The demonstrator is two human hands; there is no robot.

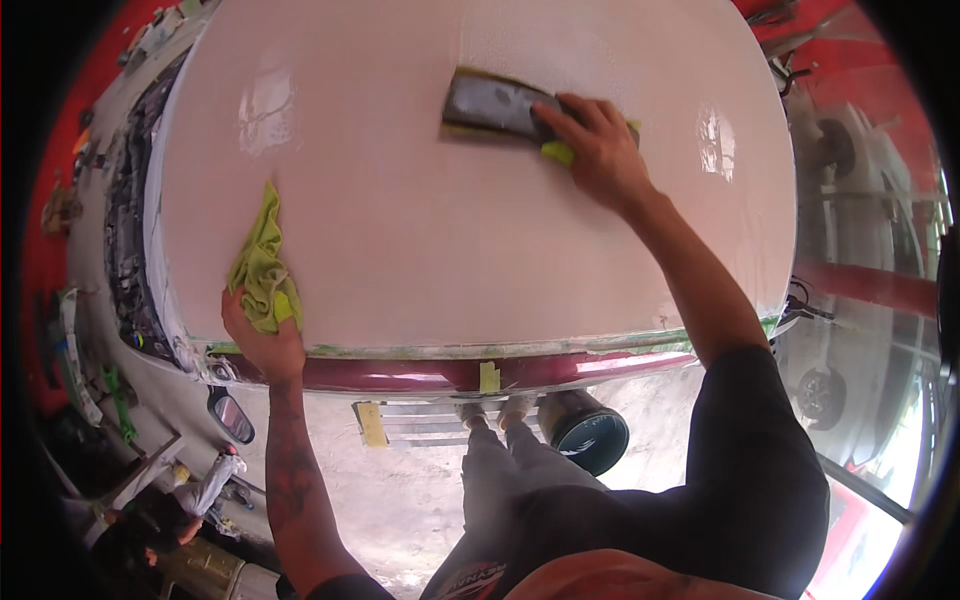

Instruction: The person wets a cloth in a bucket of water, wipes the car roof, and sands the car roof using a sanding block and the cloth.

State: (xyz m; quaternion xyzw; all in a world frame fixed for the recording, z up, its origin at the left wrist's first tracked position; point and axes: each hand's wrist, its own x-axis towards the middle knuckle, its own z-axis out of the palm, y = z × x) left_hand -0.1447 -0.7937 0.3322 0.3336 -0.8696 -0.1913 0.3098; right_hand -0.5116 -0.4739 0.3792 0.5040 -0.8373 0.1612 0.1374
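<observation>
A wide, pale pinkish-grey vehicle panel fills the upper middle, with glossy patches. My right hand grips a long, flat grey sanding block lying on the panel near its top middle, with a bit of yellow-green showing under my fingers. My left hand holds a crumpled lime-green cloth at the panel's lower left. Along the near edge runs a maroon strip with green masking tape.
Below, my legs stand on a slatted step beside a dark bucket. A side mirror juts out at left. A person is at lower left, among loose parts. Another vehicle is at right.
</observation>
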